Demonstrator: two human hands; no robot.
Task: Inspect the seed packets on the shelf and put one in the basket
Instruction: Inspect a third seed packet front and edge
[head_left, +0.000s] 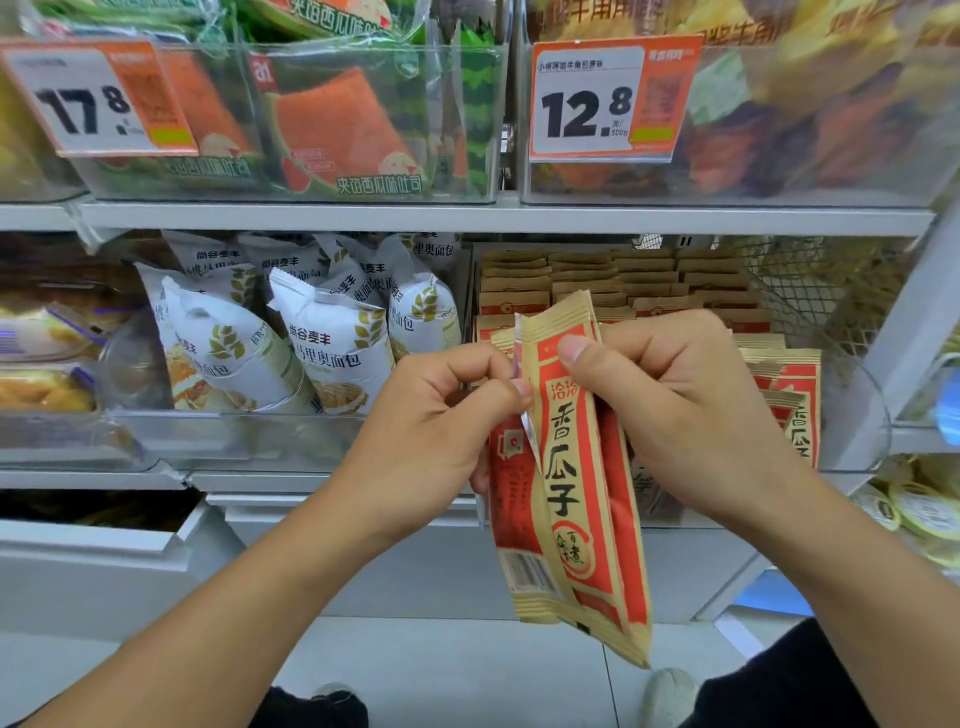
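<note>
Hands are meeting in front of a shop shelf (498, 218), and I am watching both of them hold one seed packet (576, 483) upright at the middle of the view. My left hand (441, 415) is pinching the packet's left edge between thumb and curled fingers. My right hand (675, 395) is wrapping round the packet's upper right side, thumb pressing on the red front near the top. Both grips are closed on the packet. It is tan with a red panel and black Chinese characters, a barcode showing at its lower left, and it is hanging below the hands, clear of the shelf.

Behind it, more seed packets (613, 280) are standing in rows in a clear bin (852, 415) on the right of the middle shelf. I am seeing white bread bags (332, 343) piled in the bin just to the left. Above, clear bins are holding watermelon-print packs (343, 124), with price tags reading 17.8 (93, 98) and 12.8 (608, 98). I cannot see the basket. Pale floor (441, 670) is showing below, with shoe tips at the bottom edge.
</note>
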